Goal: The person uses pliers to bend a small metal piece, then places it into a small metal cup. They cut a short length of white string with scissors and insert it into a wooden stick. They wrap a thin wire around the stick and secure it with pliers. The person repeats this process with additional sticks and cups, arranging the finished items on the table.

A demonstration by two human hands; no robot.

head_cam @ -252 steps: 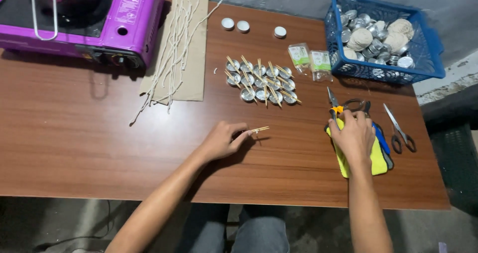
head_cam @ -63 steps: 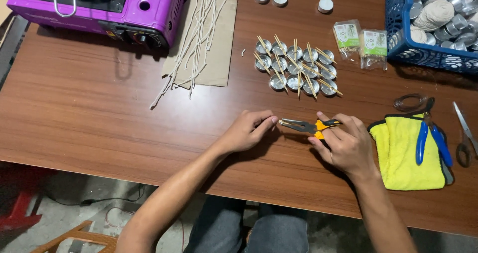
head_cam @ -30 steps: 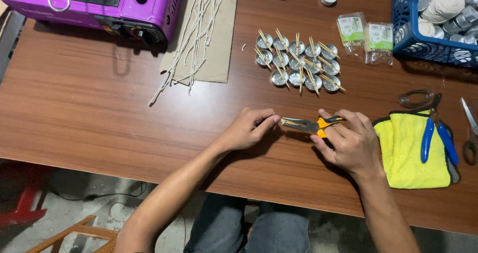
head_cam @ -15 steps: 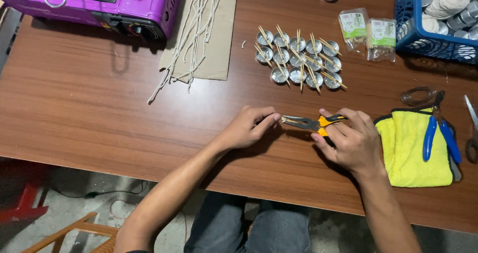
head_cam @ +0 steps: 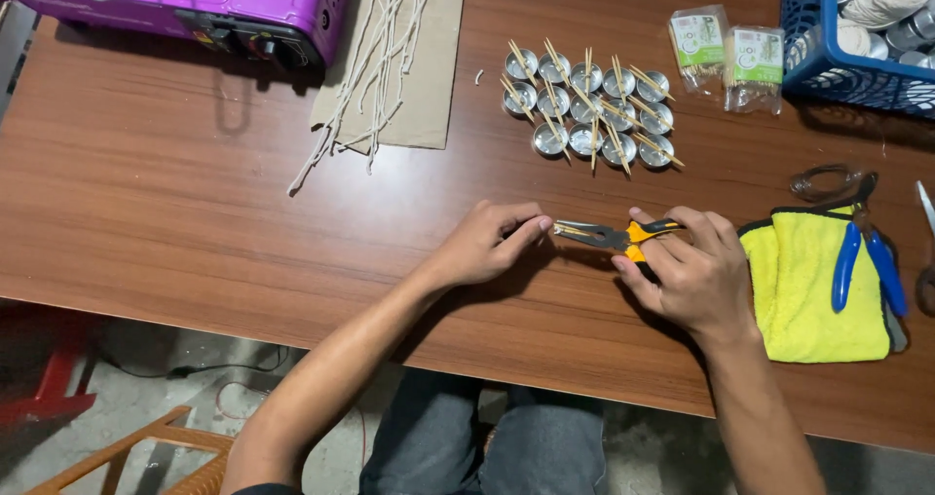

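Both hands are meeting near the table's middle; your right hand [head_cam: 693, 279] is clamping the orange-handled pliers [head_cam: 612, 235]; your left hand [head_cam: 484, 246] is pinching a small piece, unidentifiable, at the plier tips; judged step: crimping; steady alignment needed.

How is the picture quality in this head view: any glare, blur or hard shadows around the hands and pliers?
Head view: sharp and evenly lit, no motion blur on the left hand, right hand or pliers; soft shadows fall beneath both hands onto the wooden table; mild sheen on the tabletop near the purple stove, no glare washing anything out; the blue basket is cut off by the frame edge.
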